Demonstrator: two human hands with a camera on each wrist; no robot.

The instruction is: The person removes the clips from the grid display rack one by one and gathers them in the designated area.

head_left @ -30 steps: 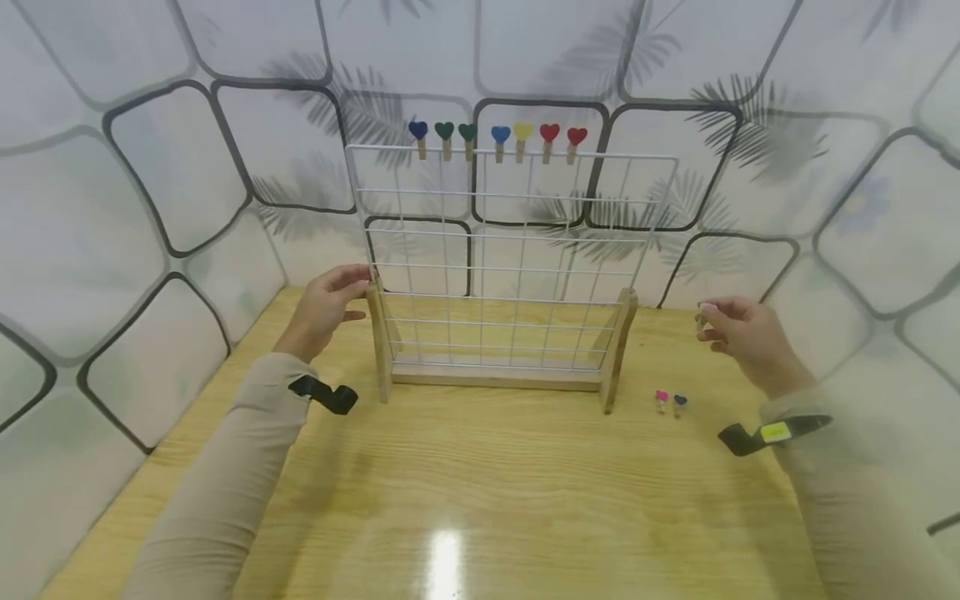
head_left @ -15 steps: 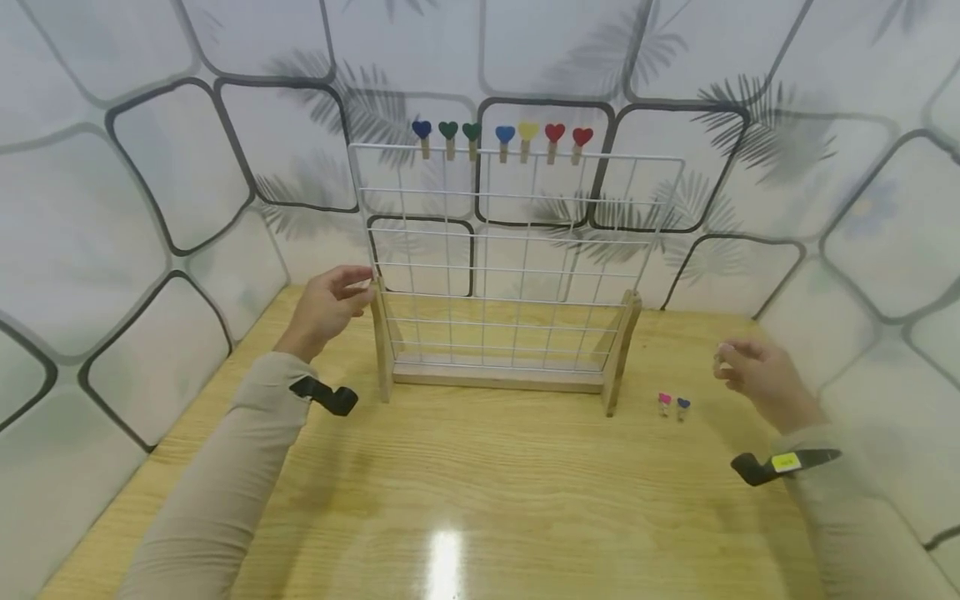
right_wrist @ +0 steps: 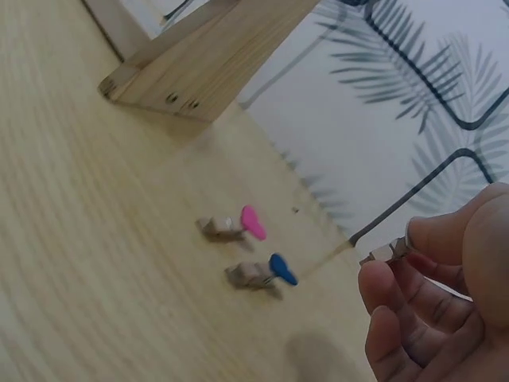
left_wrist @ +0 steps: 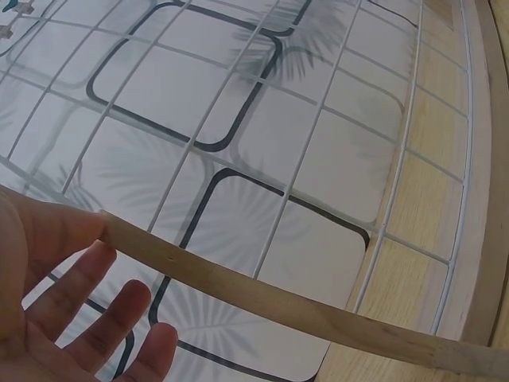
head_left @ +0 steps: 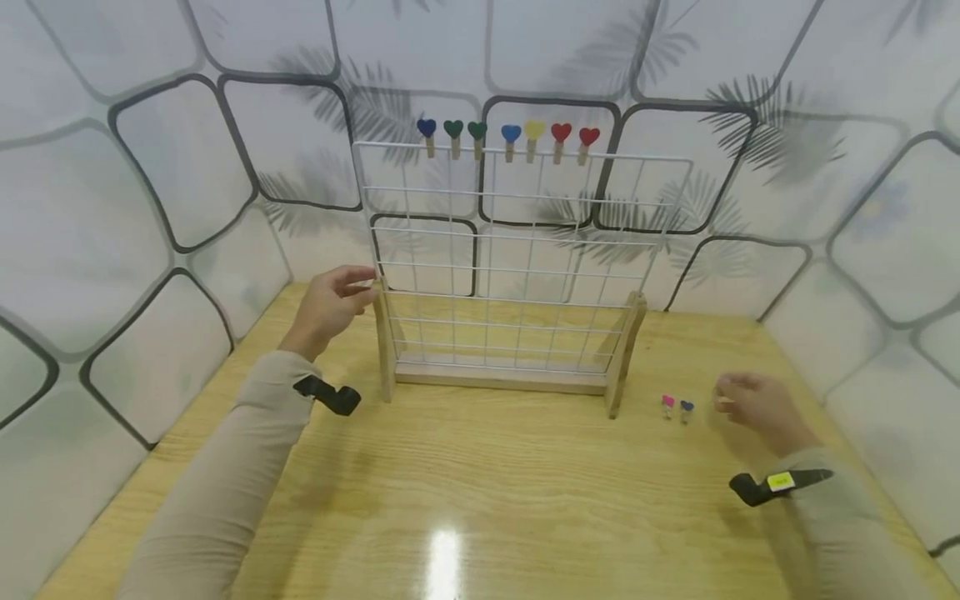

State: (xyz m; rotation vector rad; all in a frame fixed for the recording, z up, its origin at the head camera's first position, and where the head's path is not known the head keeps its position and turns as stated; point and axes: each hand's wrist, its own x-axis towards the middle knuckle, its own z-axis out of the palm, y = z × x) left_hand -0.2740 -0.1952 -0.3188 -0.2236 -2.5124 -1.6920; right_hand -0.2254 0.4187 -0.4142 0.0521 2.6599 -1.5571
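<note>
My left hand (head_left: 330, 307) touches the top of the wooden left upright (left_wrist: 262, 293) of a white wire grid rack (head_left: 517, 271), its other fingers loosely spread. Low over the table at the right, my right hand (head_left: 761, 407) pinches a small wooden clothespin (right_wrist: 386, 253) between thumb and fingers; its decorated end is hidden. Beside that hand lie a pink heart clothespin (right_wrist: 250, 223) and a dark blue heart clothespin (right_wrist: 280, 270), apart from each other. Several heart clothespins stand along the rack's top wire, among them a yellow one (head_left: 533, 133) and a red one (head_left: 561, 135).
The rack rests on a wooden base bar (head_left: 502, 379) between two uprights, the right upright (head_left: 626, 354) standing between the grid and the loose clothespins. A patterned curtain (head_left: 187, 167) surrounds the wooden table (head_left: 525, 483) at the back and sides.
My right hand has come down toward the table with the clothespin, close to the two lying there. The left hand stays at the rack's left upright.
</note>
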